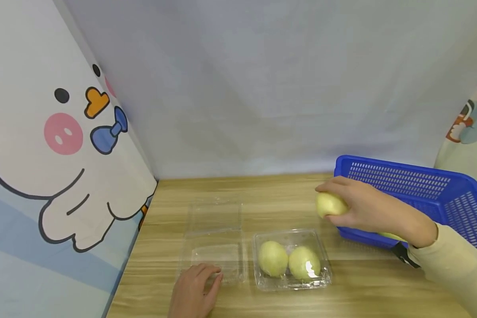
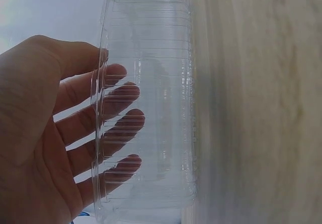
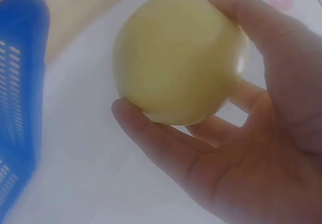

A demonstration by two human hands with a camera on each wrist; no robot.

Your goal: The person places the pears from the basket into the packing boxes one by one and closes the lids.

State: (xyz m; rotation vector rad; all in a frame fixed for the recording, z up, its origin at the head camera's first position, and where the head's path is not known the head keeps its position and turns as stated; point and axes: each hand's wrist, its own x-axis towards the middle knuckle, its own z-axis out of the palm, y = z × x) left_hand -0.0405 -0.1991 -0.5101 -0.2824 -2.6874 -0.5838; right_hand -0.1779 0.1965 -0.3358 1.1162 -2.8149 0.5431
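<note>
My right hand (image 1: 355, 205) holds a round, pale yellow fruit (image 3: 176, 58) between thumb and fingers, at the left side of the blue basket (image 1: 405, 165). My left hand (image 1: 196, 289) lies at the front edge of an open clear plastic clamshell box (image 1: 218, 256) with its lid laid back. Through the clear wall in the left wrist view, its loosely bent fingers (image 2: 121, 128) show, with the thumb tip at the rim. Between the hands stands a second clear box (image 1: 323, 278) with two similar fruits (image 1: 273, 259) side by side.
Part of another yellow fruit (image 1: 392, 236) shows under the right forearm, by the basket's front wall. A pale cloth (image 1: 262, 88) hangs behind the wooden table (image 1: 143, 296). At the left hangs a cartoon-printed cloth (image 1: 99, 185).
</note>
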